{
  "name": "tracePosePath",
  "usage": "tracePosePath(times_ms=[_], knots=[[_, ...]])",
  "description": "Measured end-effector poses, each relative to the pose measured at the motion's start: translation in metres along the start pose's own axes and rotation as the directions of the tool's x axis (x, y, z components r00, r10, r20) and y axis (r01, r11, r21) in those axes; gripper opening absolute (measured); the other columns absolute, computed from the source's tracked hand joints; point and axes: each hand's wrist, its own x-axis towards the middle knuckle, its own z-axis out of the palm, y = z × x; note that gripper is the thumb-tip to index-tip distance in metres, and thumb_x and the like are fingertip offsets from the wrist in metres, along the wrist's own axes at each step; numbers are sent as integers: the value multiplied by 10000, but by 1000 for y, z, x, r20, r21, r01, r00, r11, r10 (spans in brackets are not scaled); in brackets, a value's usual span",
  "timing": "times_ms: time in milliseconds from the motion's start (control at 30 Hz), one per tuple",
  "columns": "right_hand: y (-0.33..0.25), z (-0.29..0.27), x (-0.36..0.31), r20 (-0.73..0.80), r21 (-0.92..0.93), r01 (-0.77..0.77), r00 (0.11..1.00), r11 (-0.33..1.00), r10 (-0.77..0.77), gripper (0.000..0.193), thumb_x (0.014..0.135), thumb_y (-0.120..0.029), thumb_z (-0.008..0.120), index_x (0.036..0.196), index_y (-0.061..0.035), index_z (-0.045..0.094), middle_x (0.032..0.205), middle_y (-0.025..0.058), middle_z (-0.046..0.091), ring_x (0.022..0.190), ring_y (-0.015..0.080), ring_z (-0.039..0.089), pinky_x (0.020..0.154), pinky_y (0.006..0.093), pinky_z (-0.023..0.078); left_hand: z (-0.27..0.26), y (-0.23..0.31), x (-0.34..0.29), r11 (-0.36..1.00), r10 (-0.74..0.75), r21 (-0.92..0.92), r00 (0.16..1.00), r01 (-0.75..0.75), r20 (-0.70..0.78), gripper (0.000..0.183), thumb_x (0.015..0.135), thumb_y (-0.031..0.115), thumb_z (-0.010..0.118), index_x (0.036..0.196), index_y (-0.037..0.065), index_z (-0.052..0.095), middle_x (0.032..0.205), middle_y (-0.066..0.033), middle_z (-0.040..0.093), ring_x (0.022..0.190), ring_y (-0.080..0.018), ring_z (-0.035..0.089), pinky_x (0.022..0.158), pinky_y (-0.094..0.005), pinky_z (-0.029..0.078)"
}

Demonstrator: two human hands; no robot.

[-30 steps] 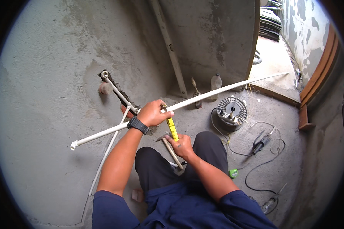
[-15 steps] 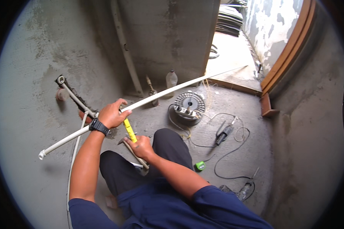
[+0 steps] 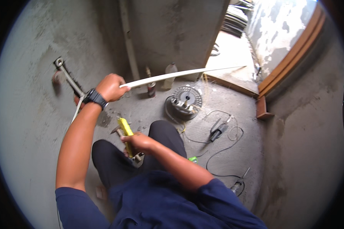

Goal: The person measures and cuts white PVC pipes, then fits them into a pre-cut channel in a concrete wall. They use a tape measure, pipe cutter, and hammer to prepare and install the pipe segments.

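My left hand (image 3: 110,87), with a black watch on the wrist, is closed round a long white pipe (image 3: 156,79) that runs right toward the doorway. Whatever lies left of the grip is hidden behind the hand and forearm. My right hand (image 3: 138,142) is closed on a yellow ruler-like strip (image 3: 125,126), tilted upward between my knees. Just beside it a hammer (image 3: 116,129) shows its head, its handle partly covered by the strip and fingers. Left of my left hand, a pipe (image 3: 70,79) with an open round fitting sits in a groove in the wall.
Ahead on the floor are a cable reel (image 3: 187,100), a clear bottle (image 3: 170,77) and a dark can (image 3: 151,90). Right of me lie a black corded tool (image 3: 219,131), a green tape measure (image 3: 193,159) and another corded tool (image 3: 237,187). A raised sill (image 3: 233,86) crosses the doorway.
The pipe has swung up and away at my left hand, and its left end with the elbow no longer shows. My right hand has moved slightly left with the yellow strip, now apart from the pipe.
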Motion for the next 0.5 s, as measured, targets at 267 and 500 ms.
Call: tracePosePath(times_ms=[267,500], knots=[[27,-142,-186,-300,-452,301,835,840,-461,479,973,-335,695,1293,4,589,961,58,682,859,148,647,800,321,533,16,-3,-13,985,-70,163,992,51,108,334,935,321,707,926,-11,741,788,-257,679,774,-423,668,713,-472,517],[245,-343,-221,-891,-450,-479,304,754,-338,573,991,-493,522,994,67,648,928,339,678,928,507,669,804,526,508,50,-33,-15,990,-26,141,966,-11,257,303,937,281,699,957,-15,757,809,-274,685,766,-436,665,732,-477,519]])
